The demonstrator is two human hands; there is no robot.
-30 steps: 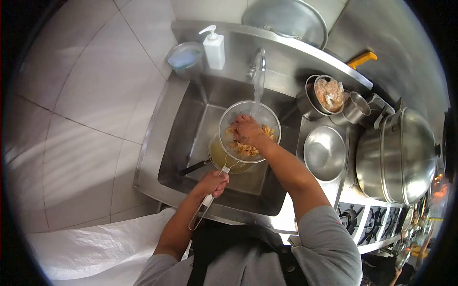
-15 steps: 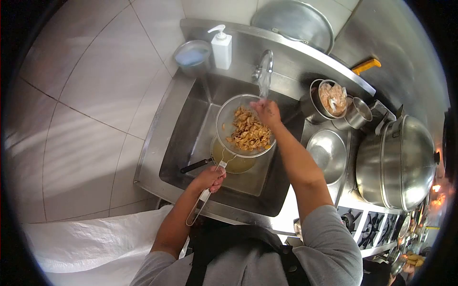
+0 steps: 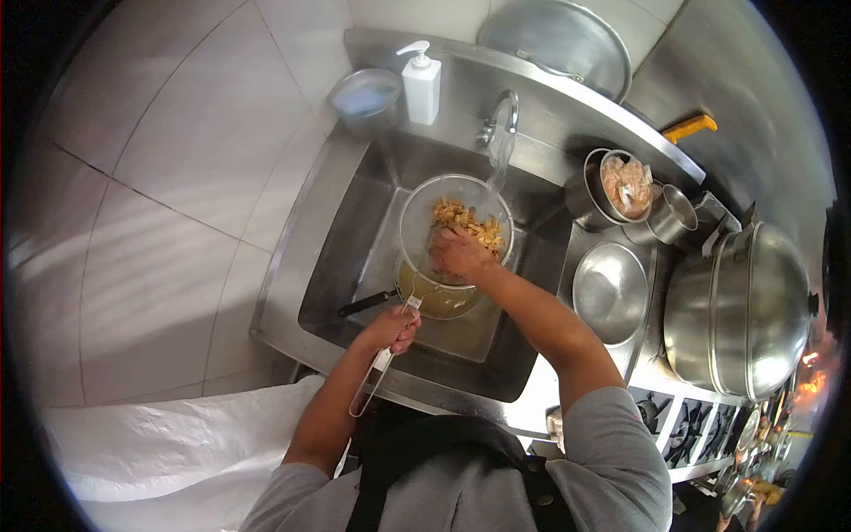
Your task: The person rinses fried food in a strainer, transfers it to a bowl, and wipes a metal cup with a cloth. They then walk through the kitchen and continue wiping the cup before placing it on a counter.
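Observation:
My left hand (image 3: 392, 329) is closed around the handle of a round mesh strainer (image 3: 417, 223), held over the sink (image 3: 346, 266). Brown, thin-cut food pieces (image 3: 481, 229) lie in the strainer. My right hand (image 3: 461, 255) is down among them, fingers spread and partly hidden by the pieces. Water (image 3: 499, 167) runs from the faucet (image 3: 508, 108) into the strainer's far side. Below the strainer, a pan (image 3: 443, 306) with a black handle holds cloudy yellowish liquid in the sink; the strainer covers part of it.
A white pump bottle (image 3: 422, 89) and a metal container (image 3: 366, 102) stand at the back left. On the right are a steel bowl (image 3: 610, 293), nested pots (image 3: 585, 195) with a bagged item, and a large lidded pot (image 3: 736, 310). An orange-handled tool (image 3: 690, 129) lies behind.
My right hand has moved from the strainer's far rim, under the water, down into the food pieces. My left hand keeps its hold on the handle.

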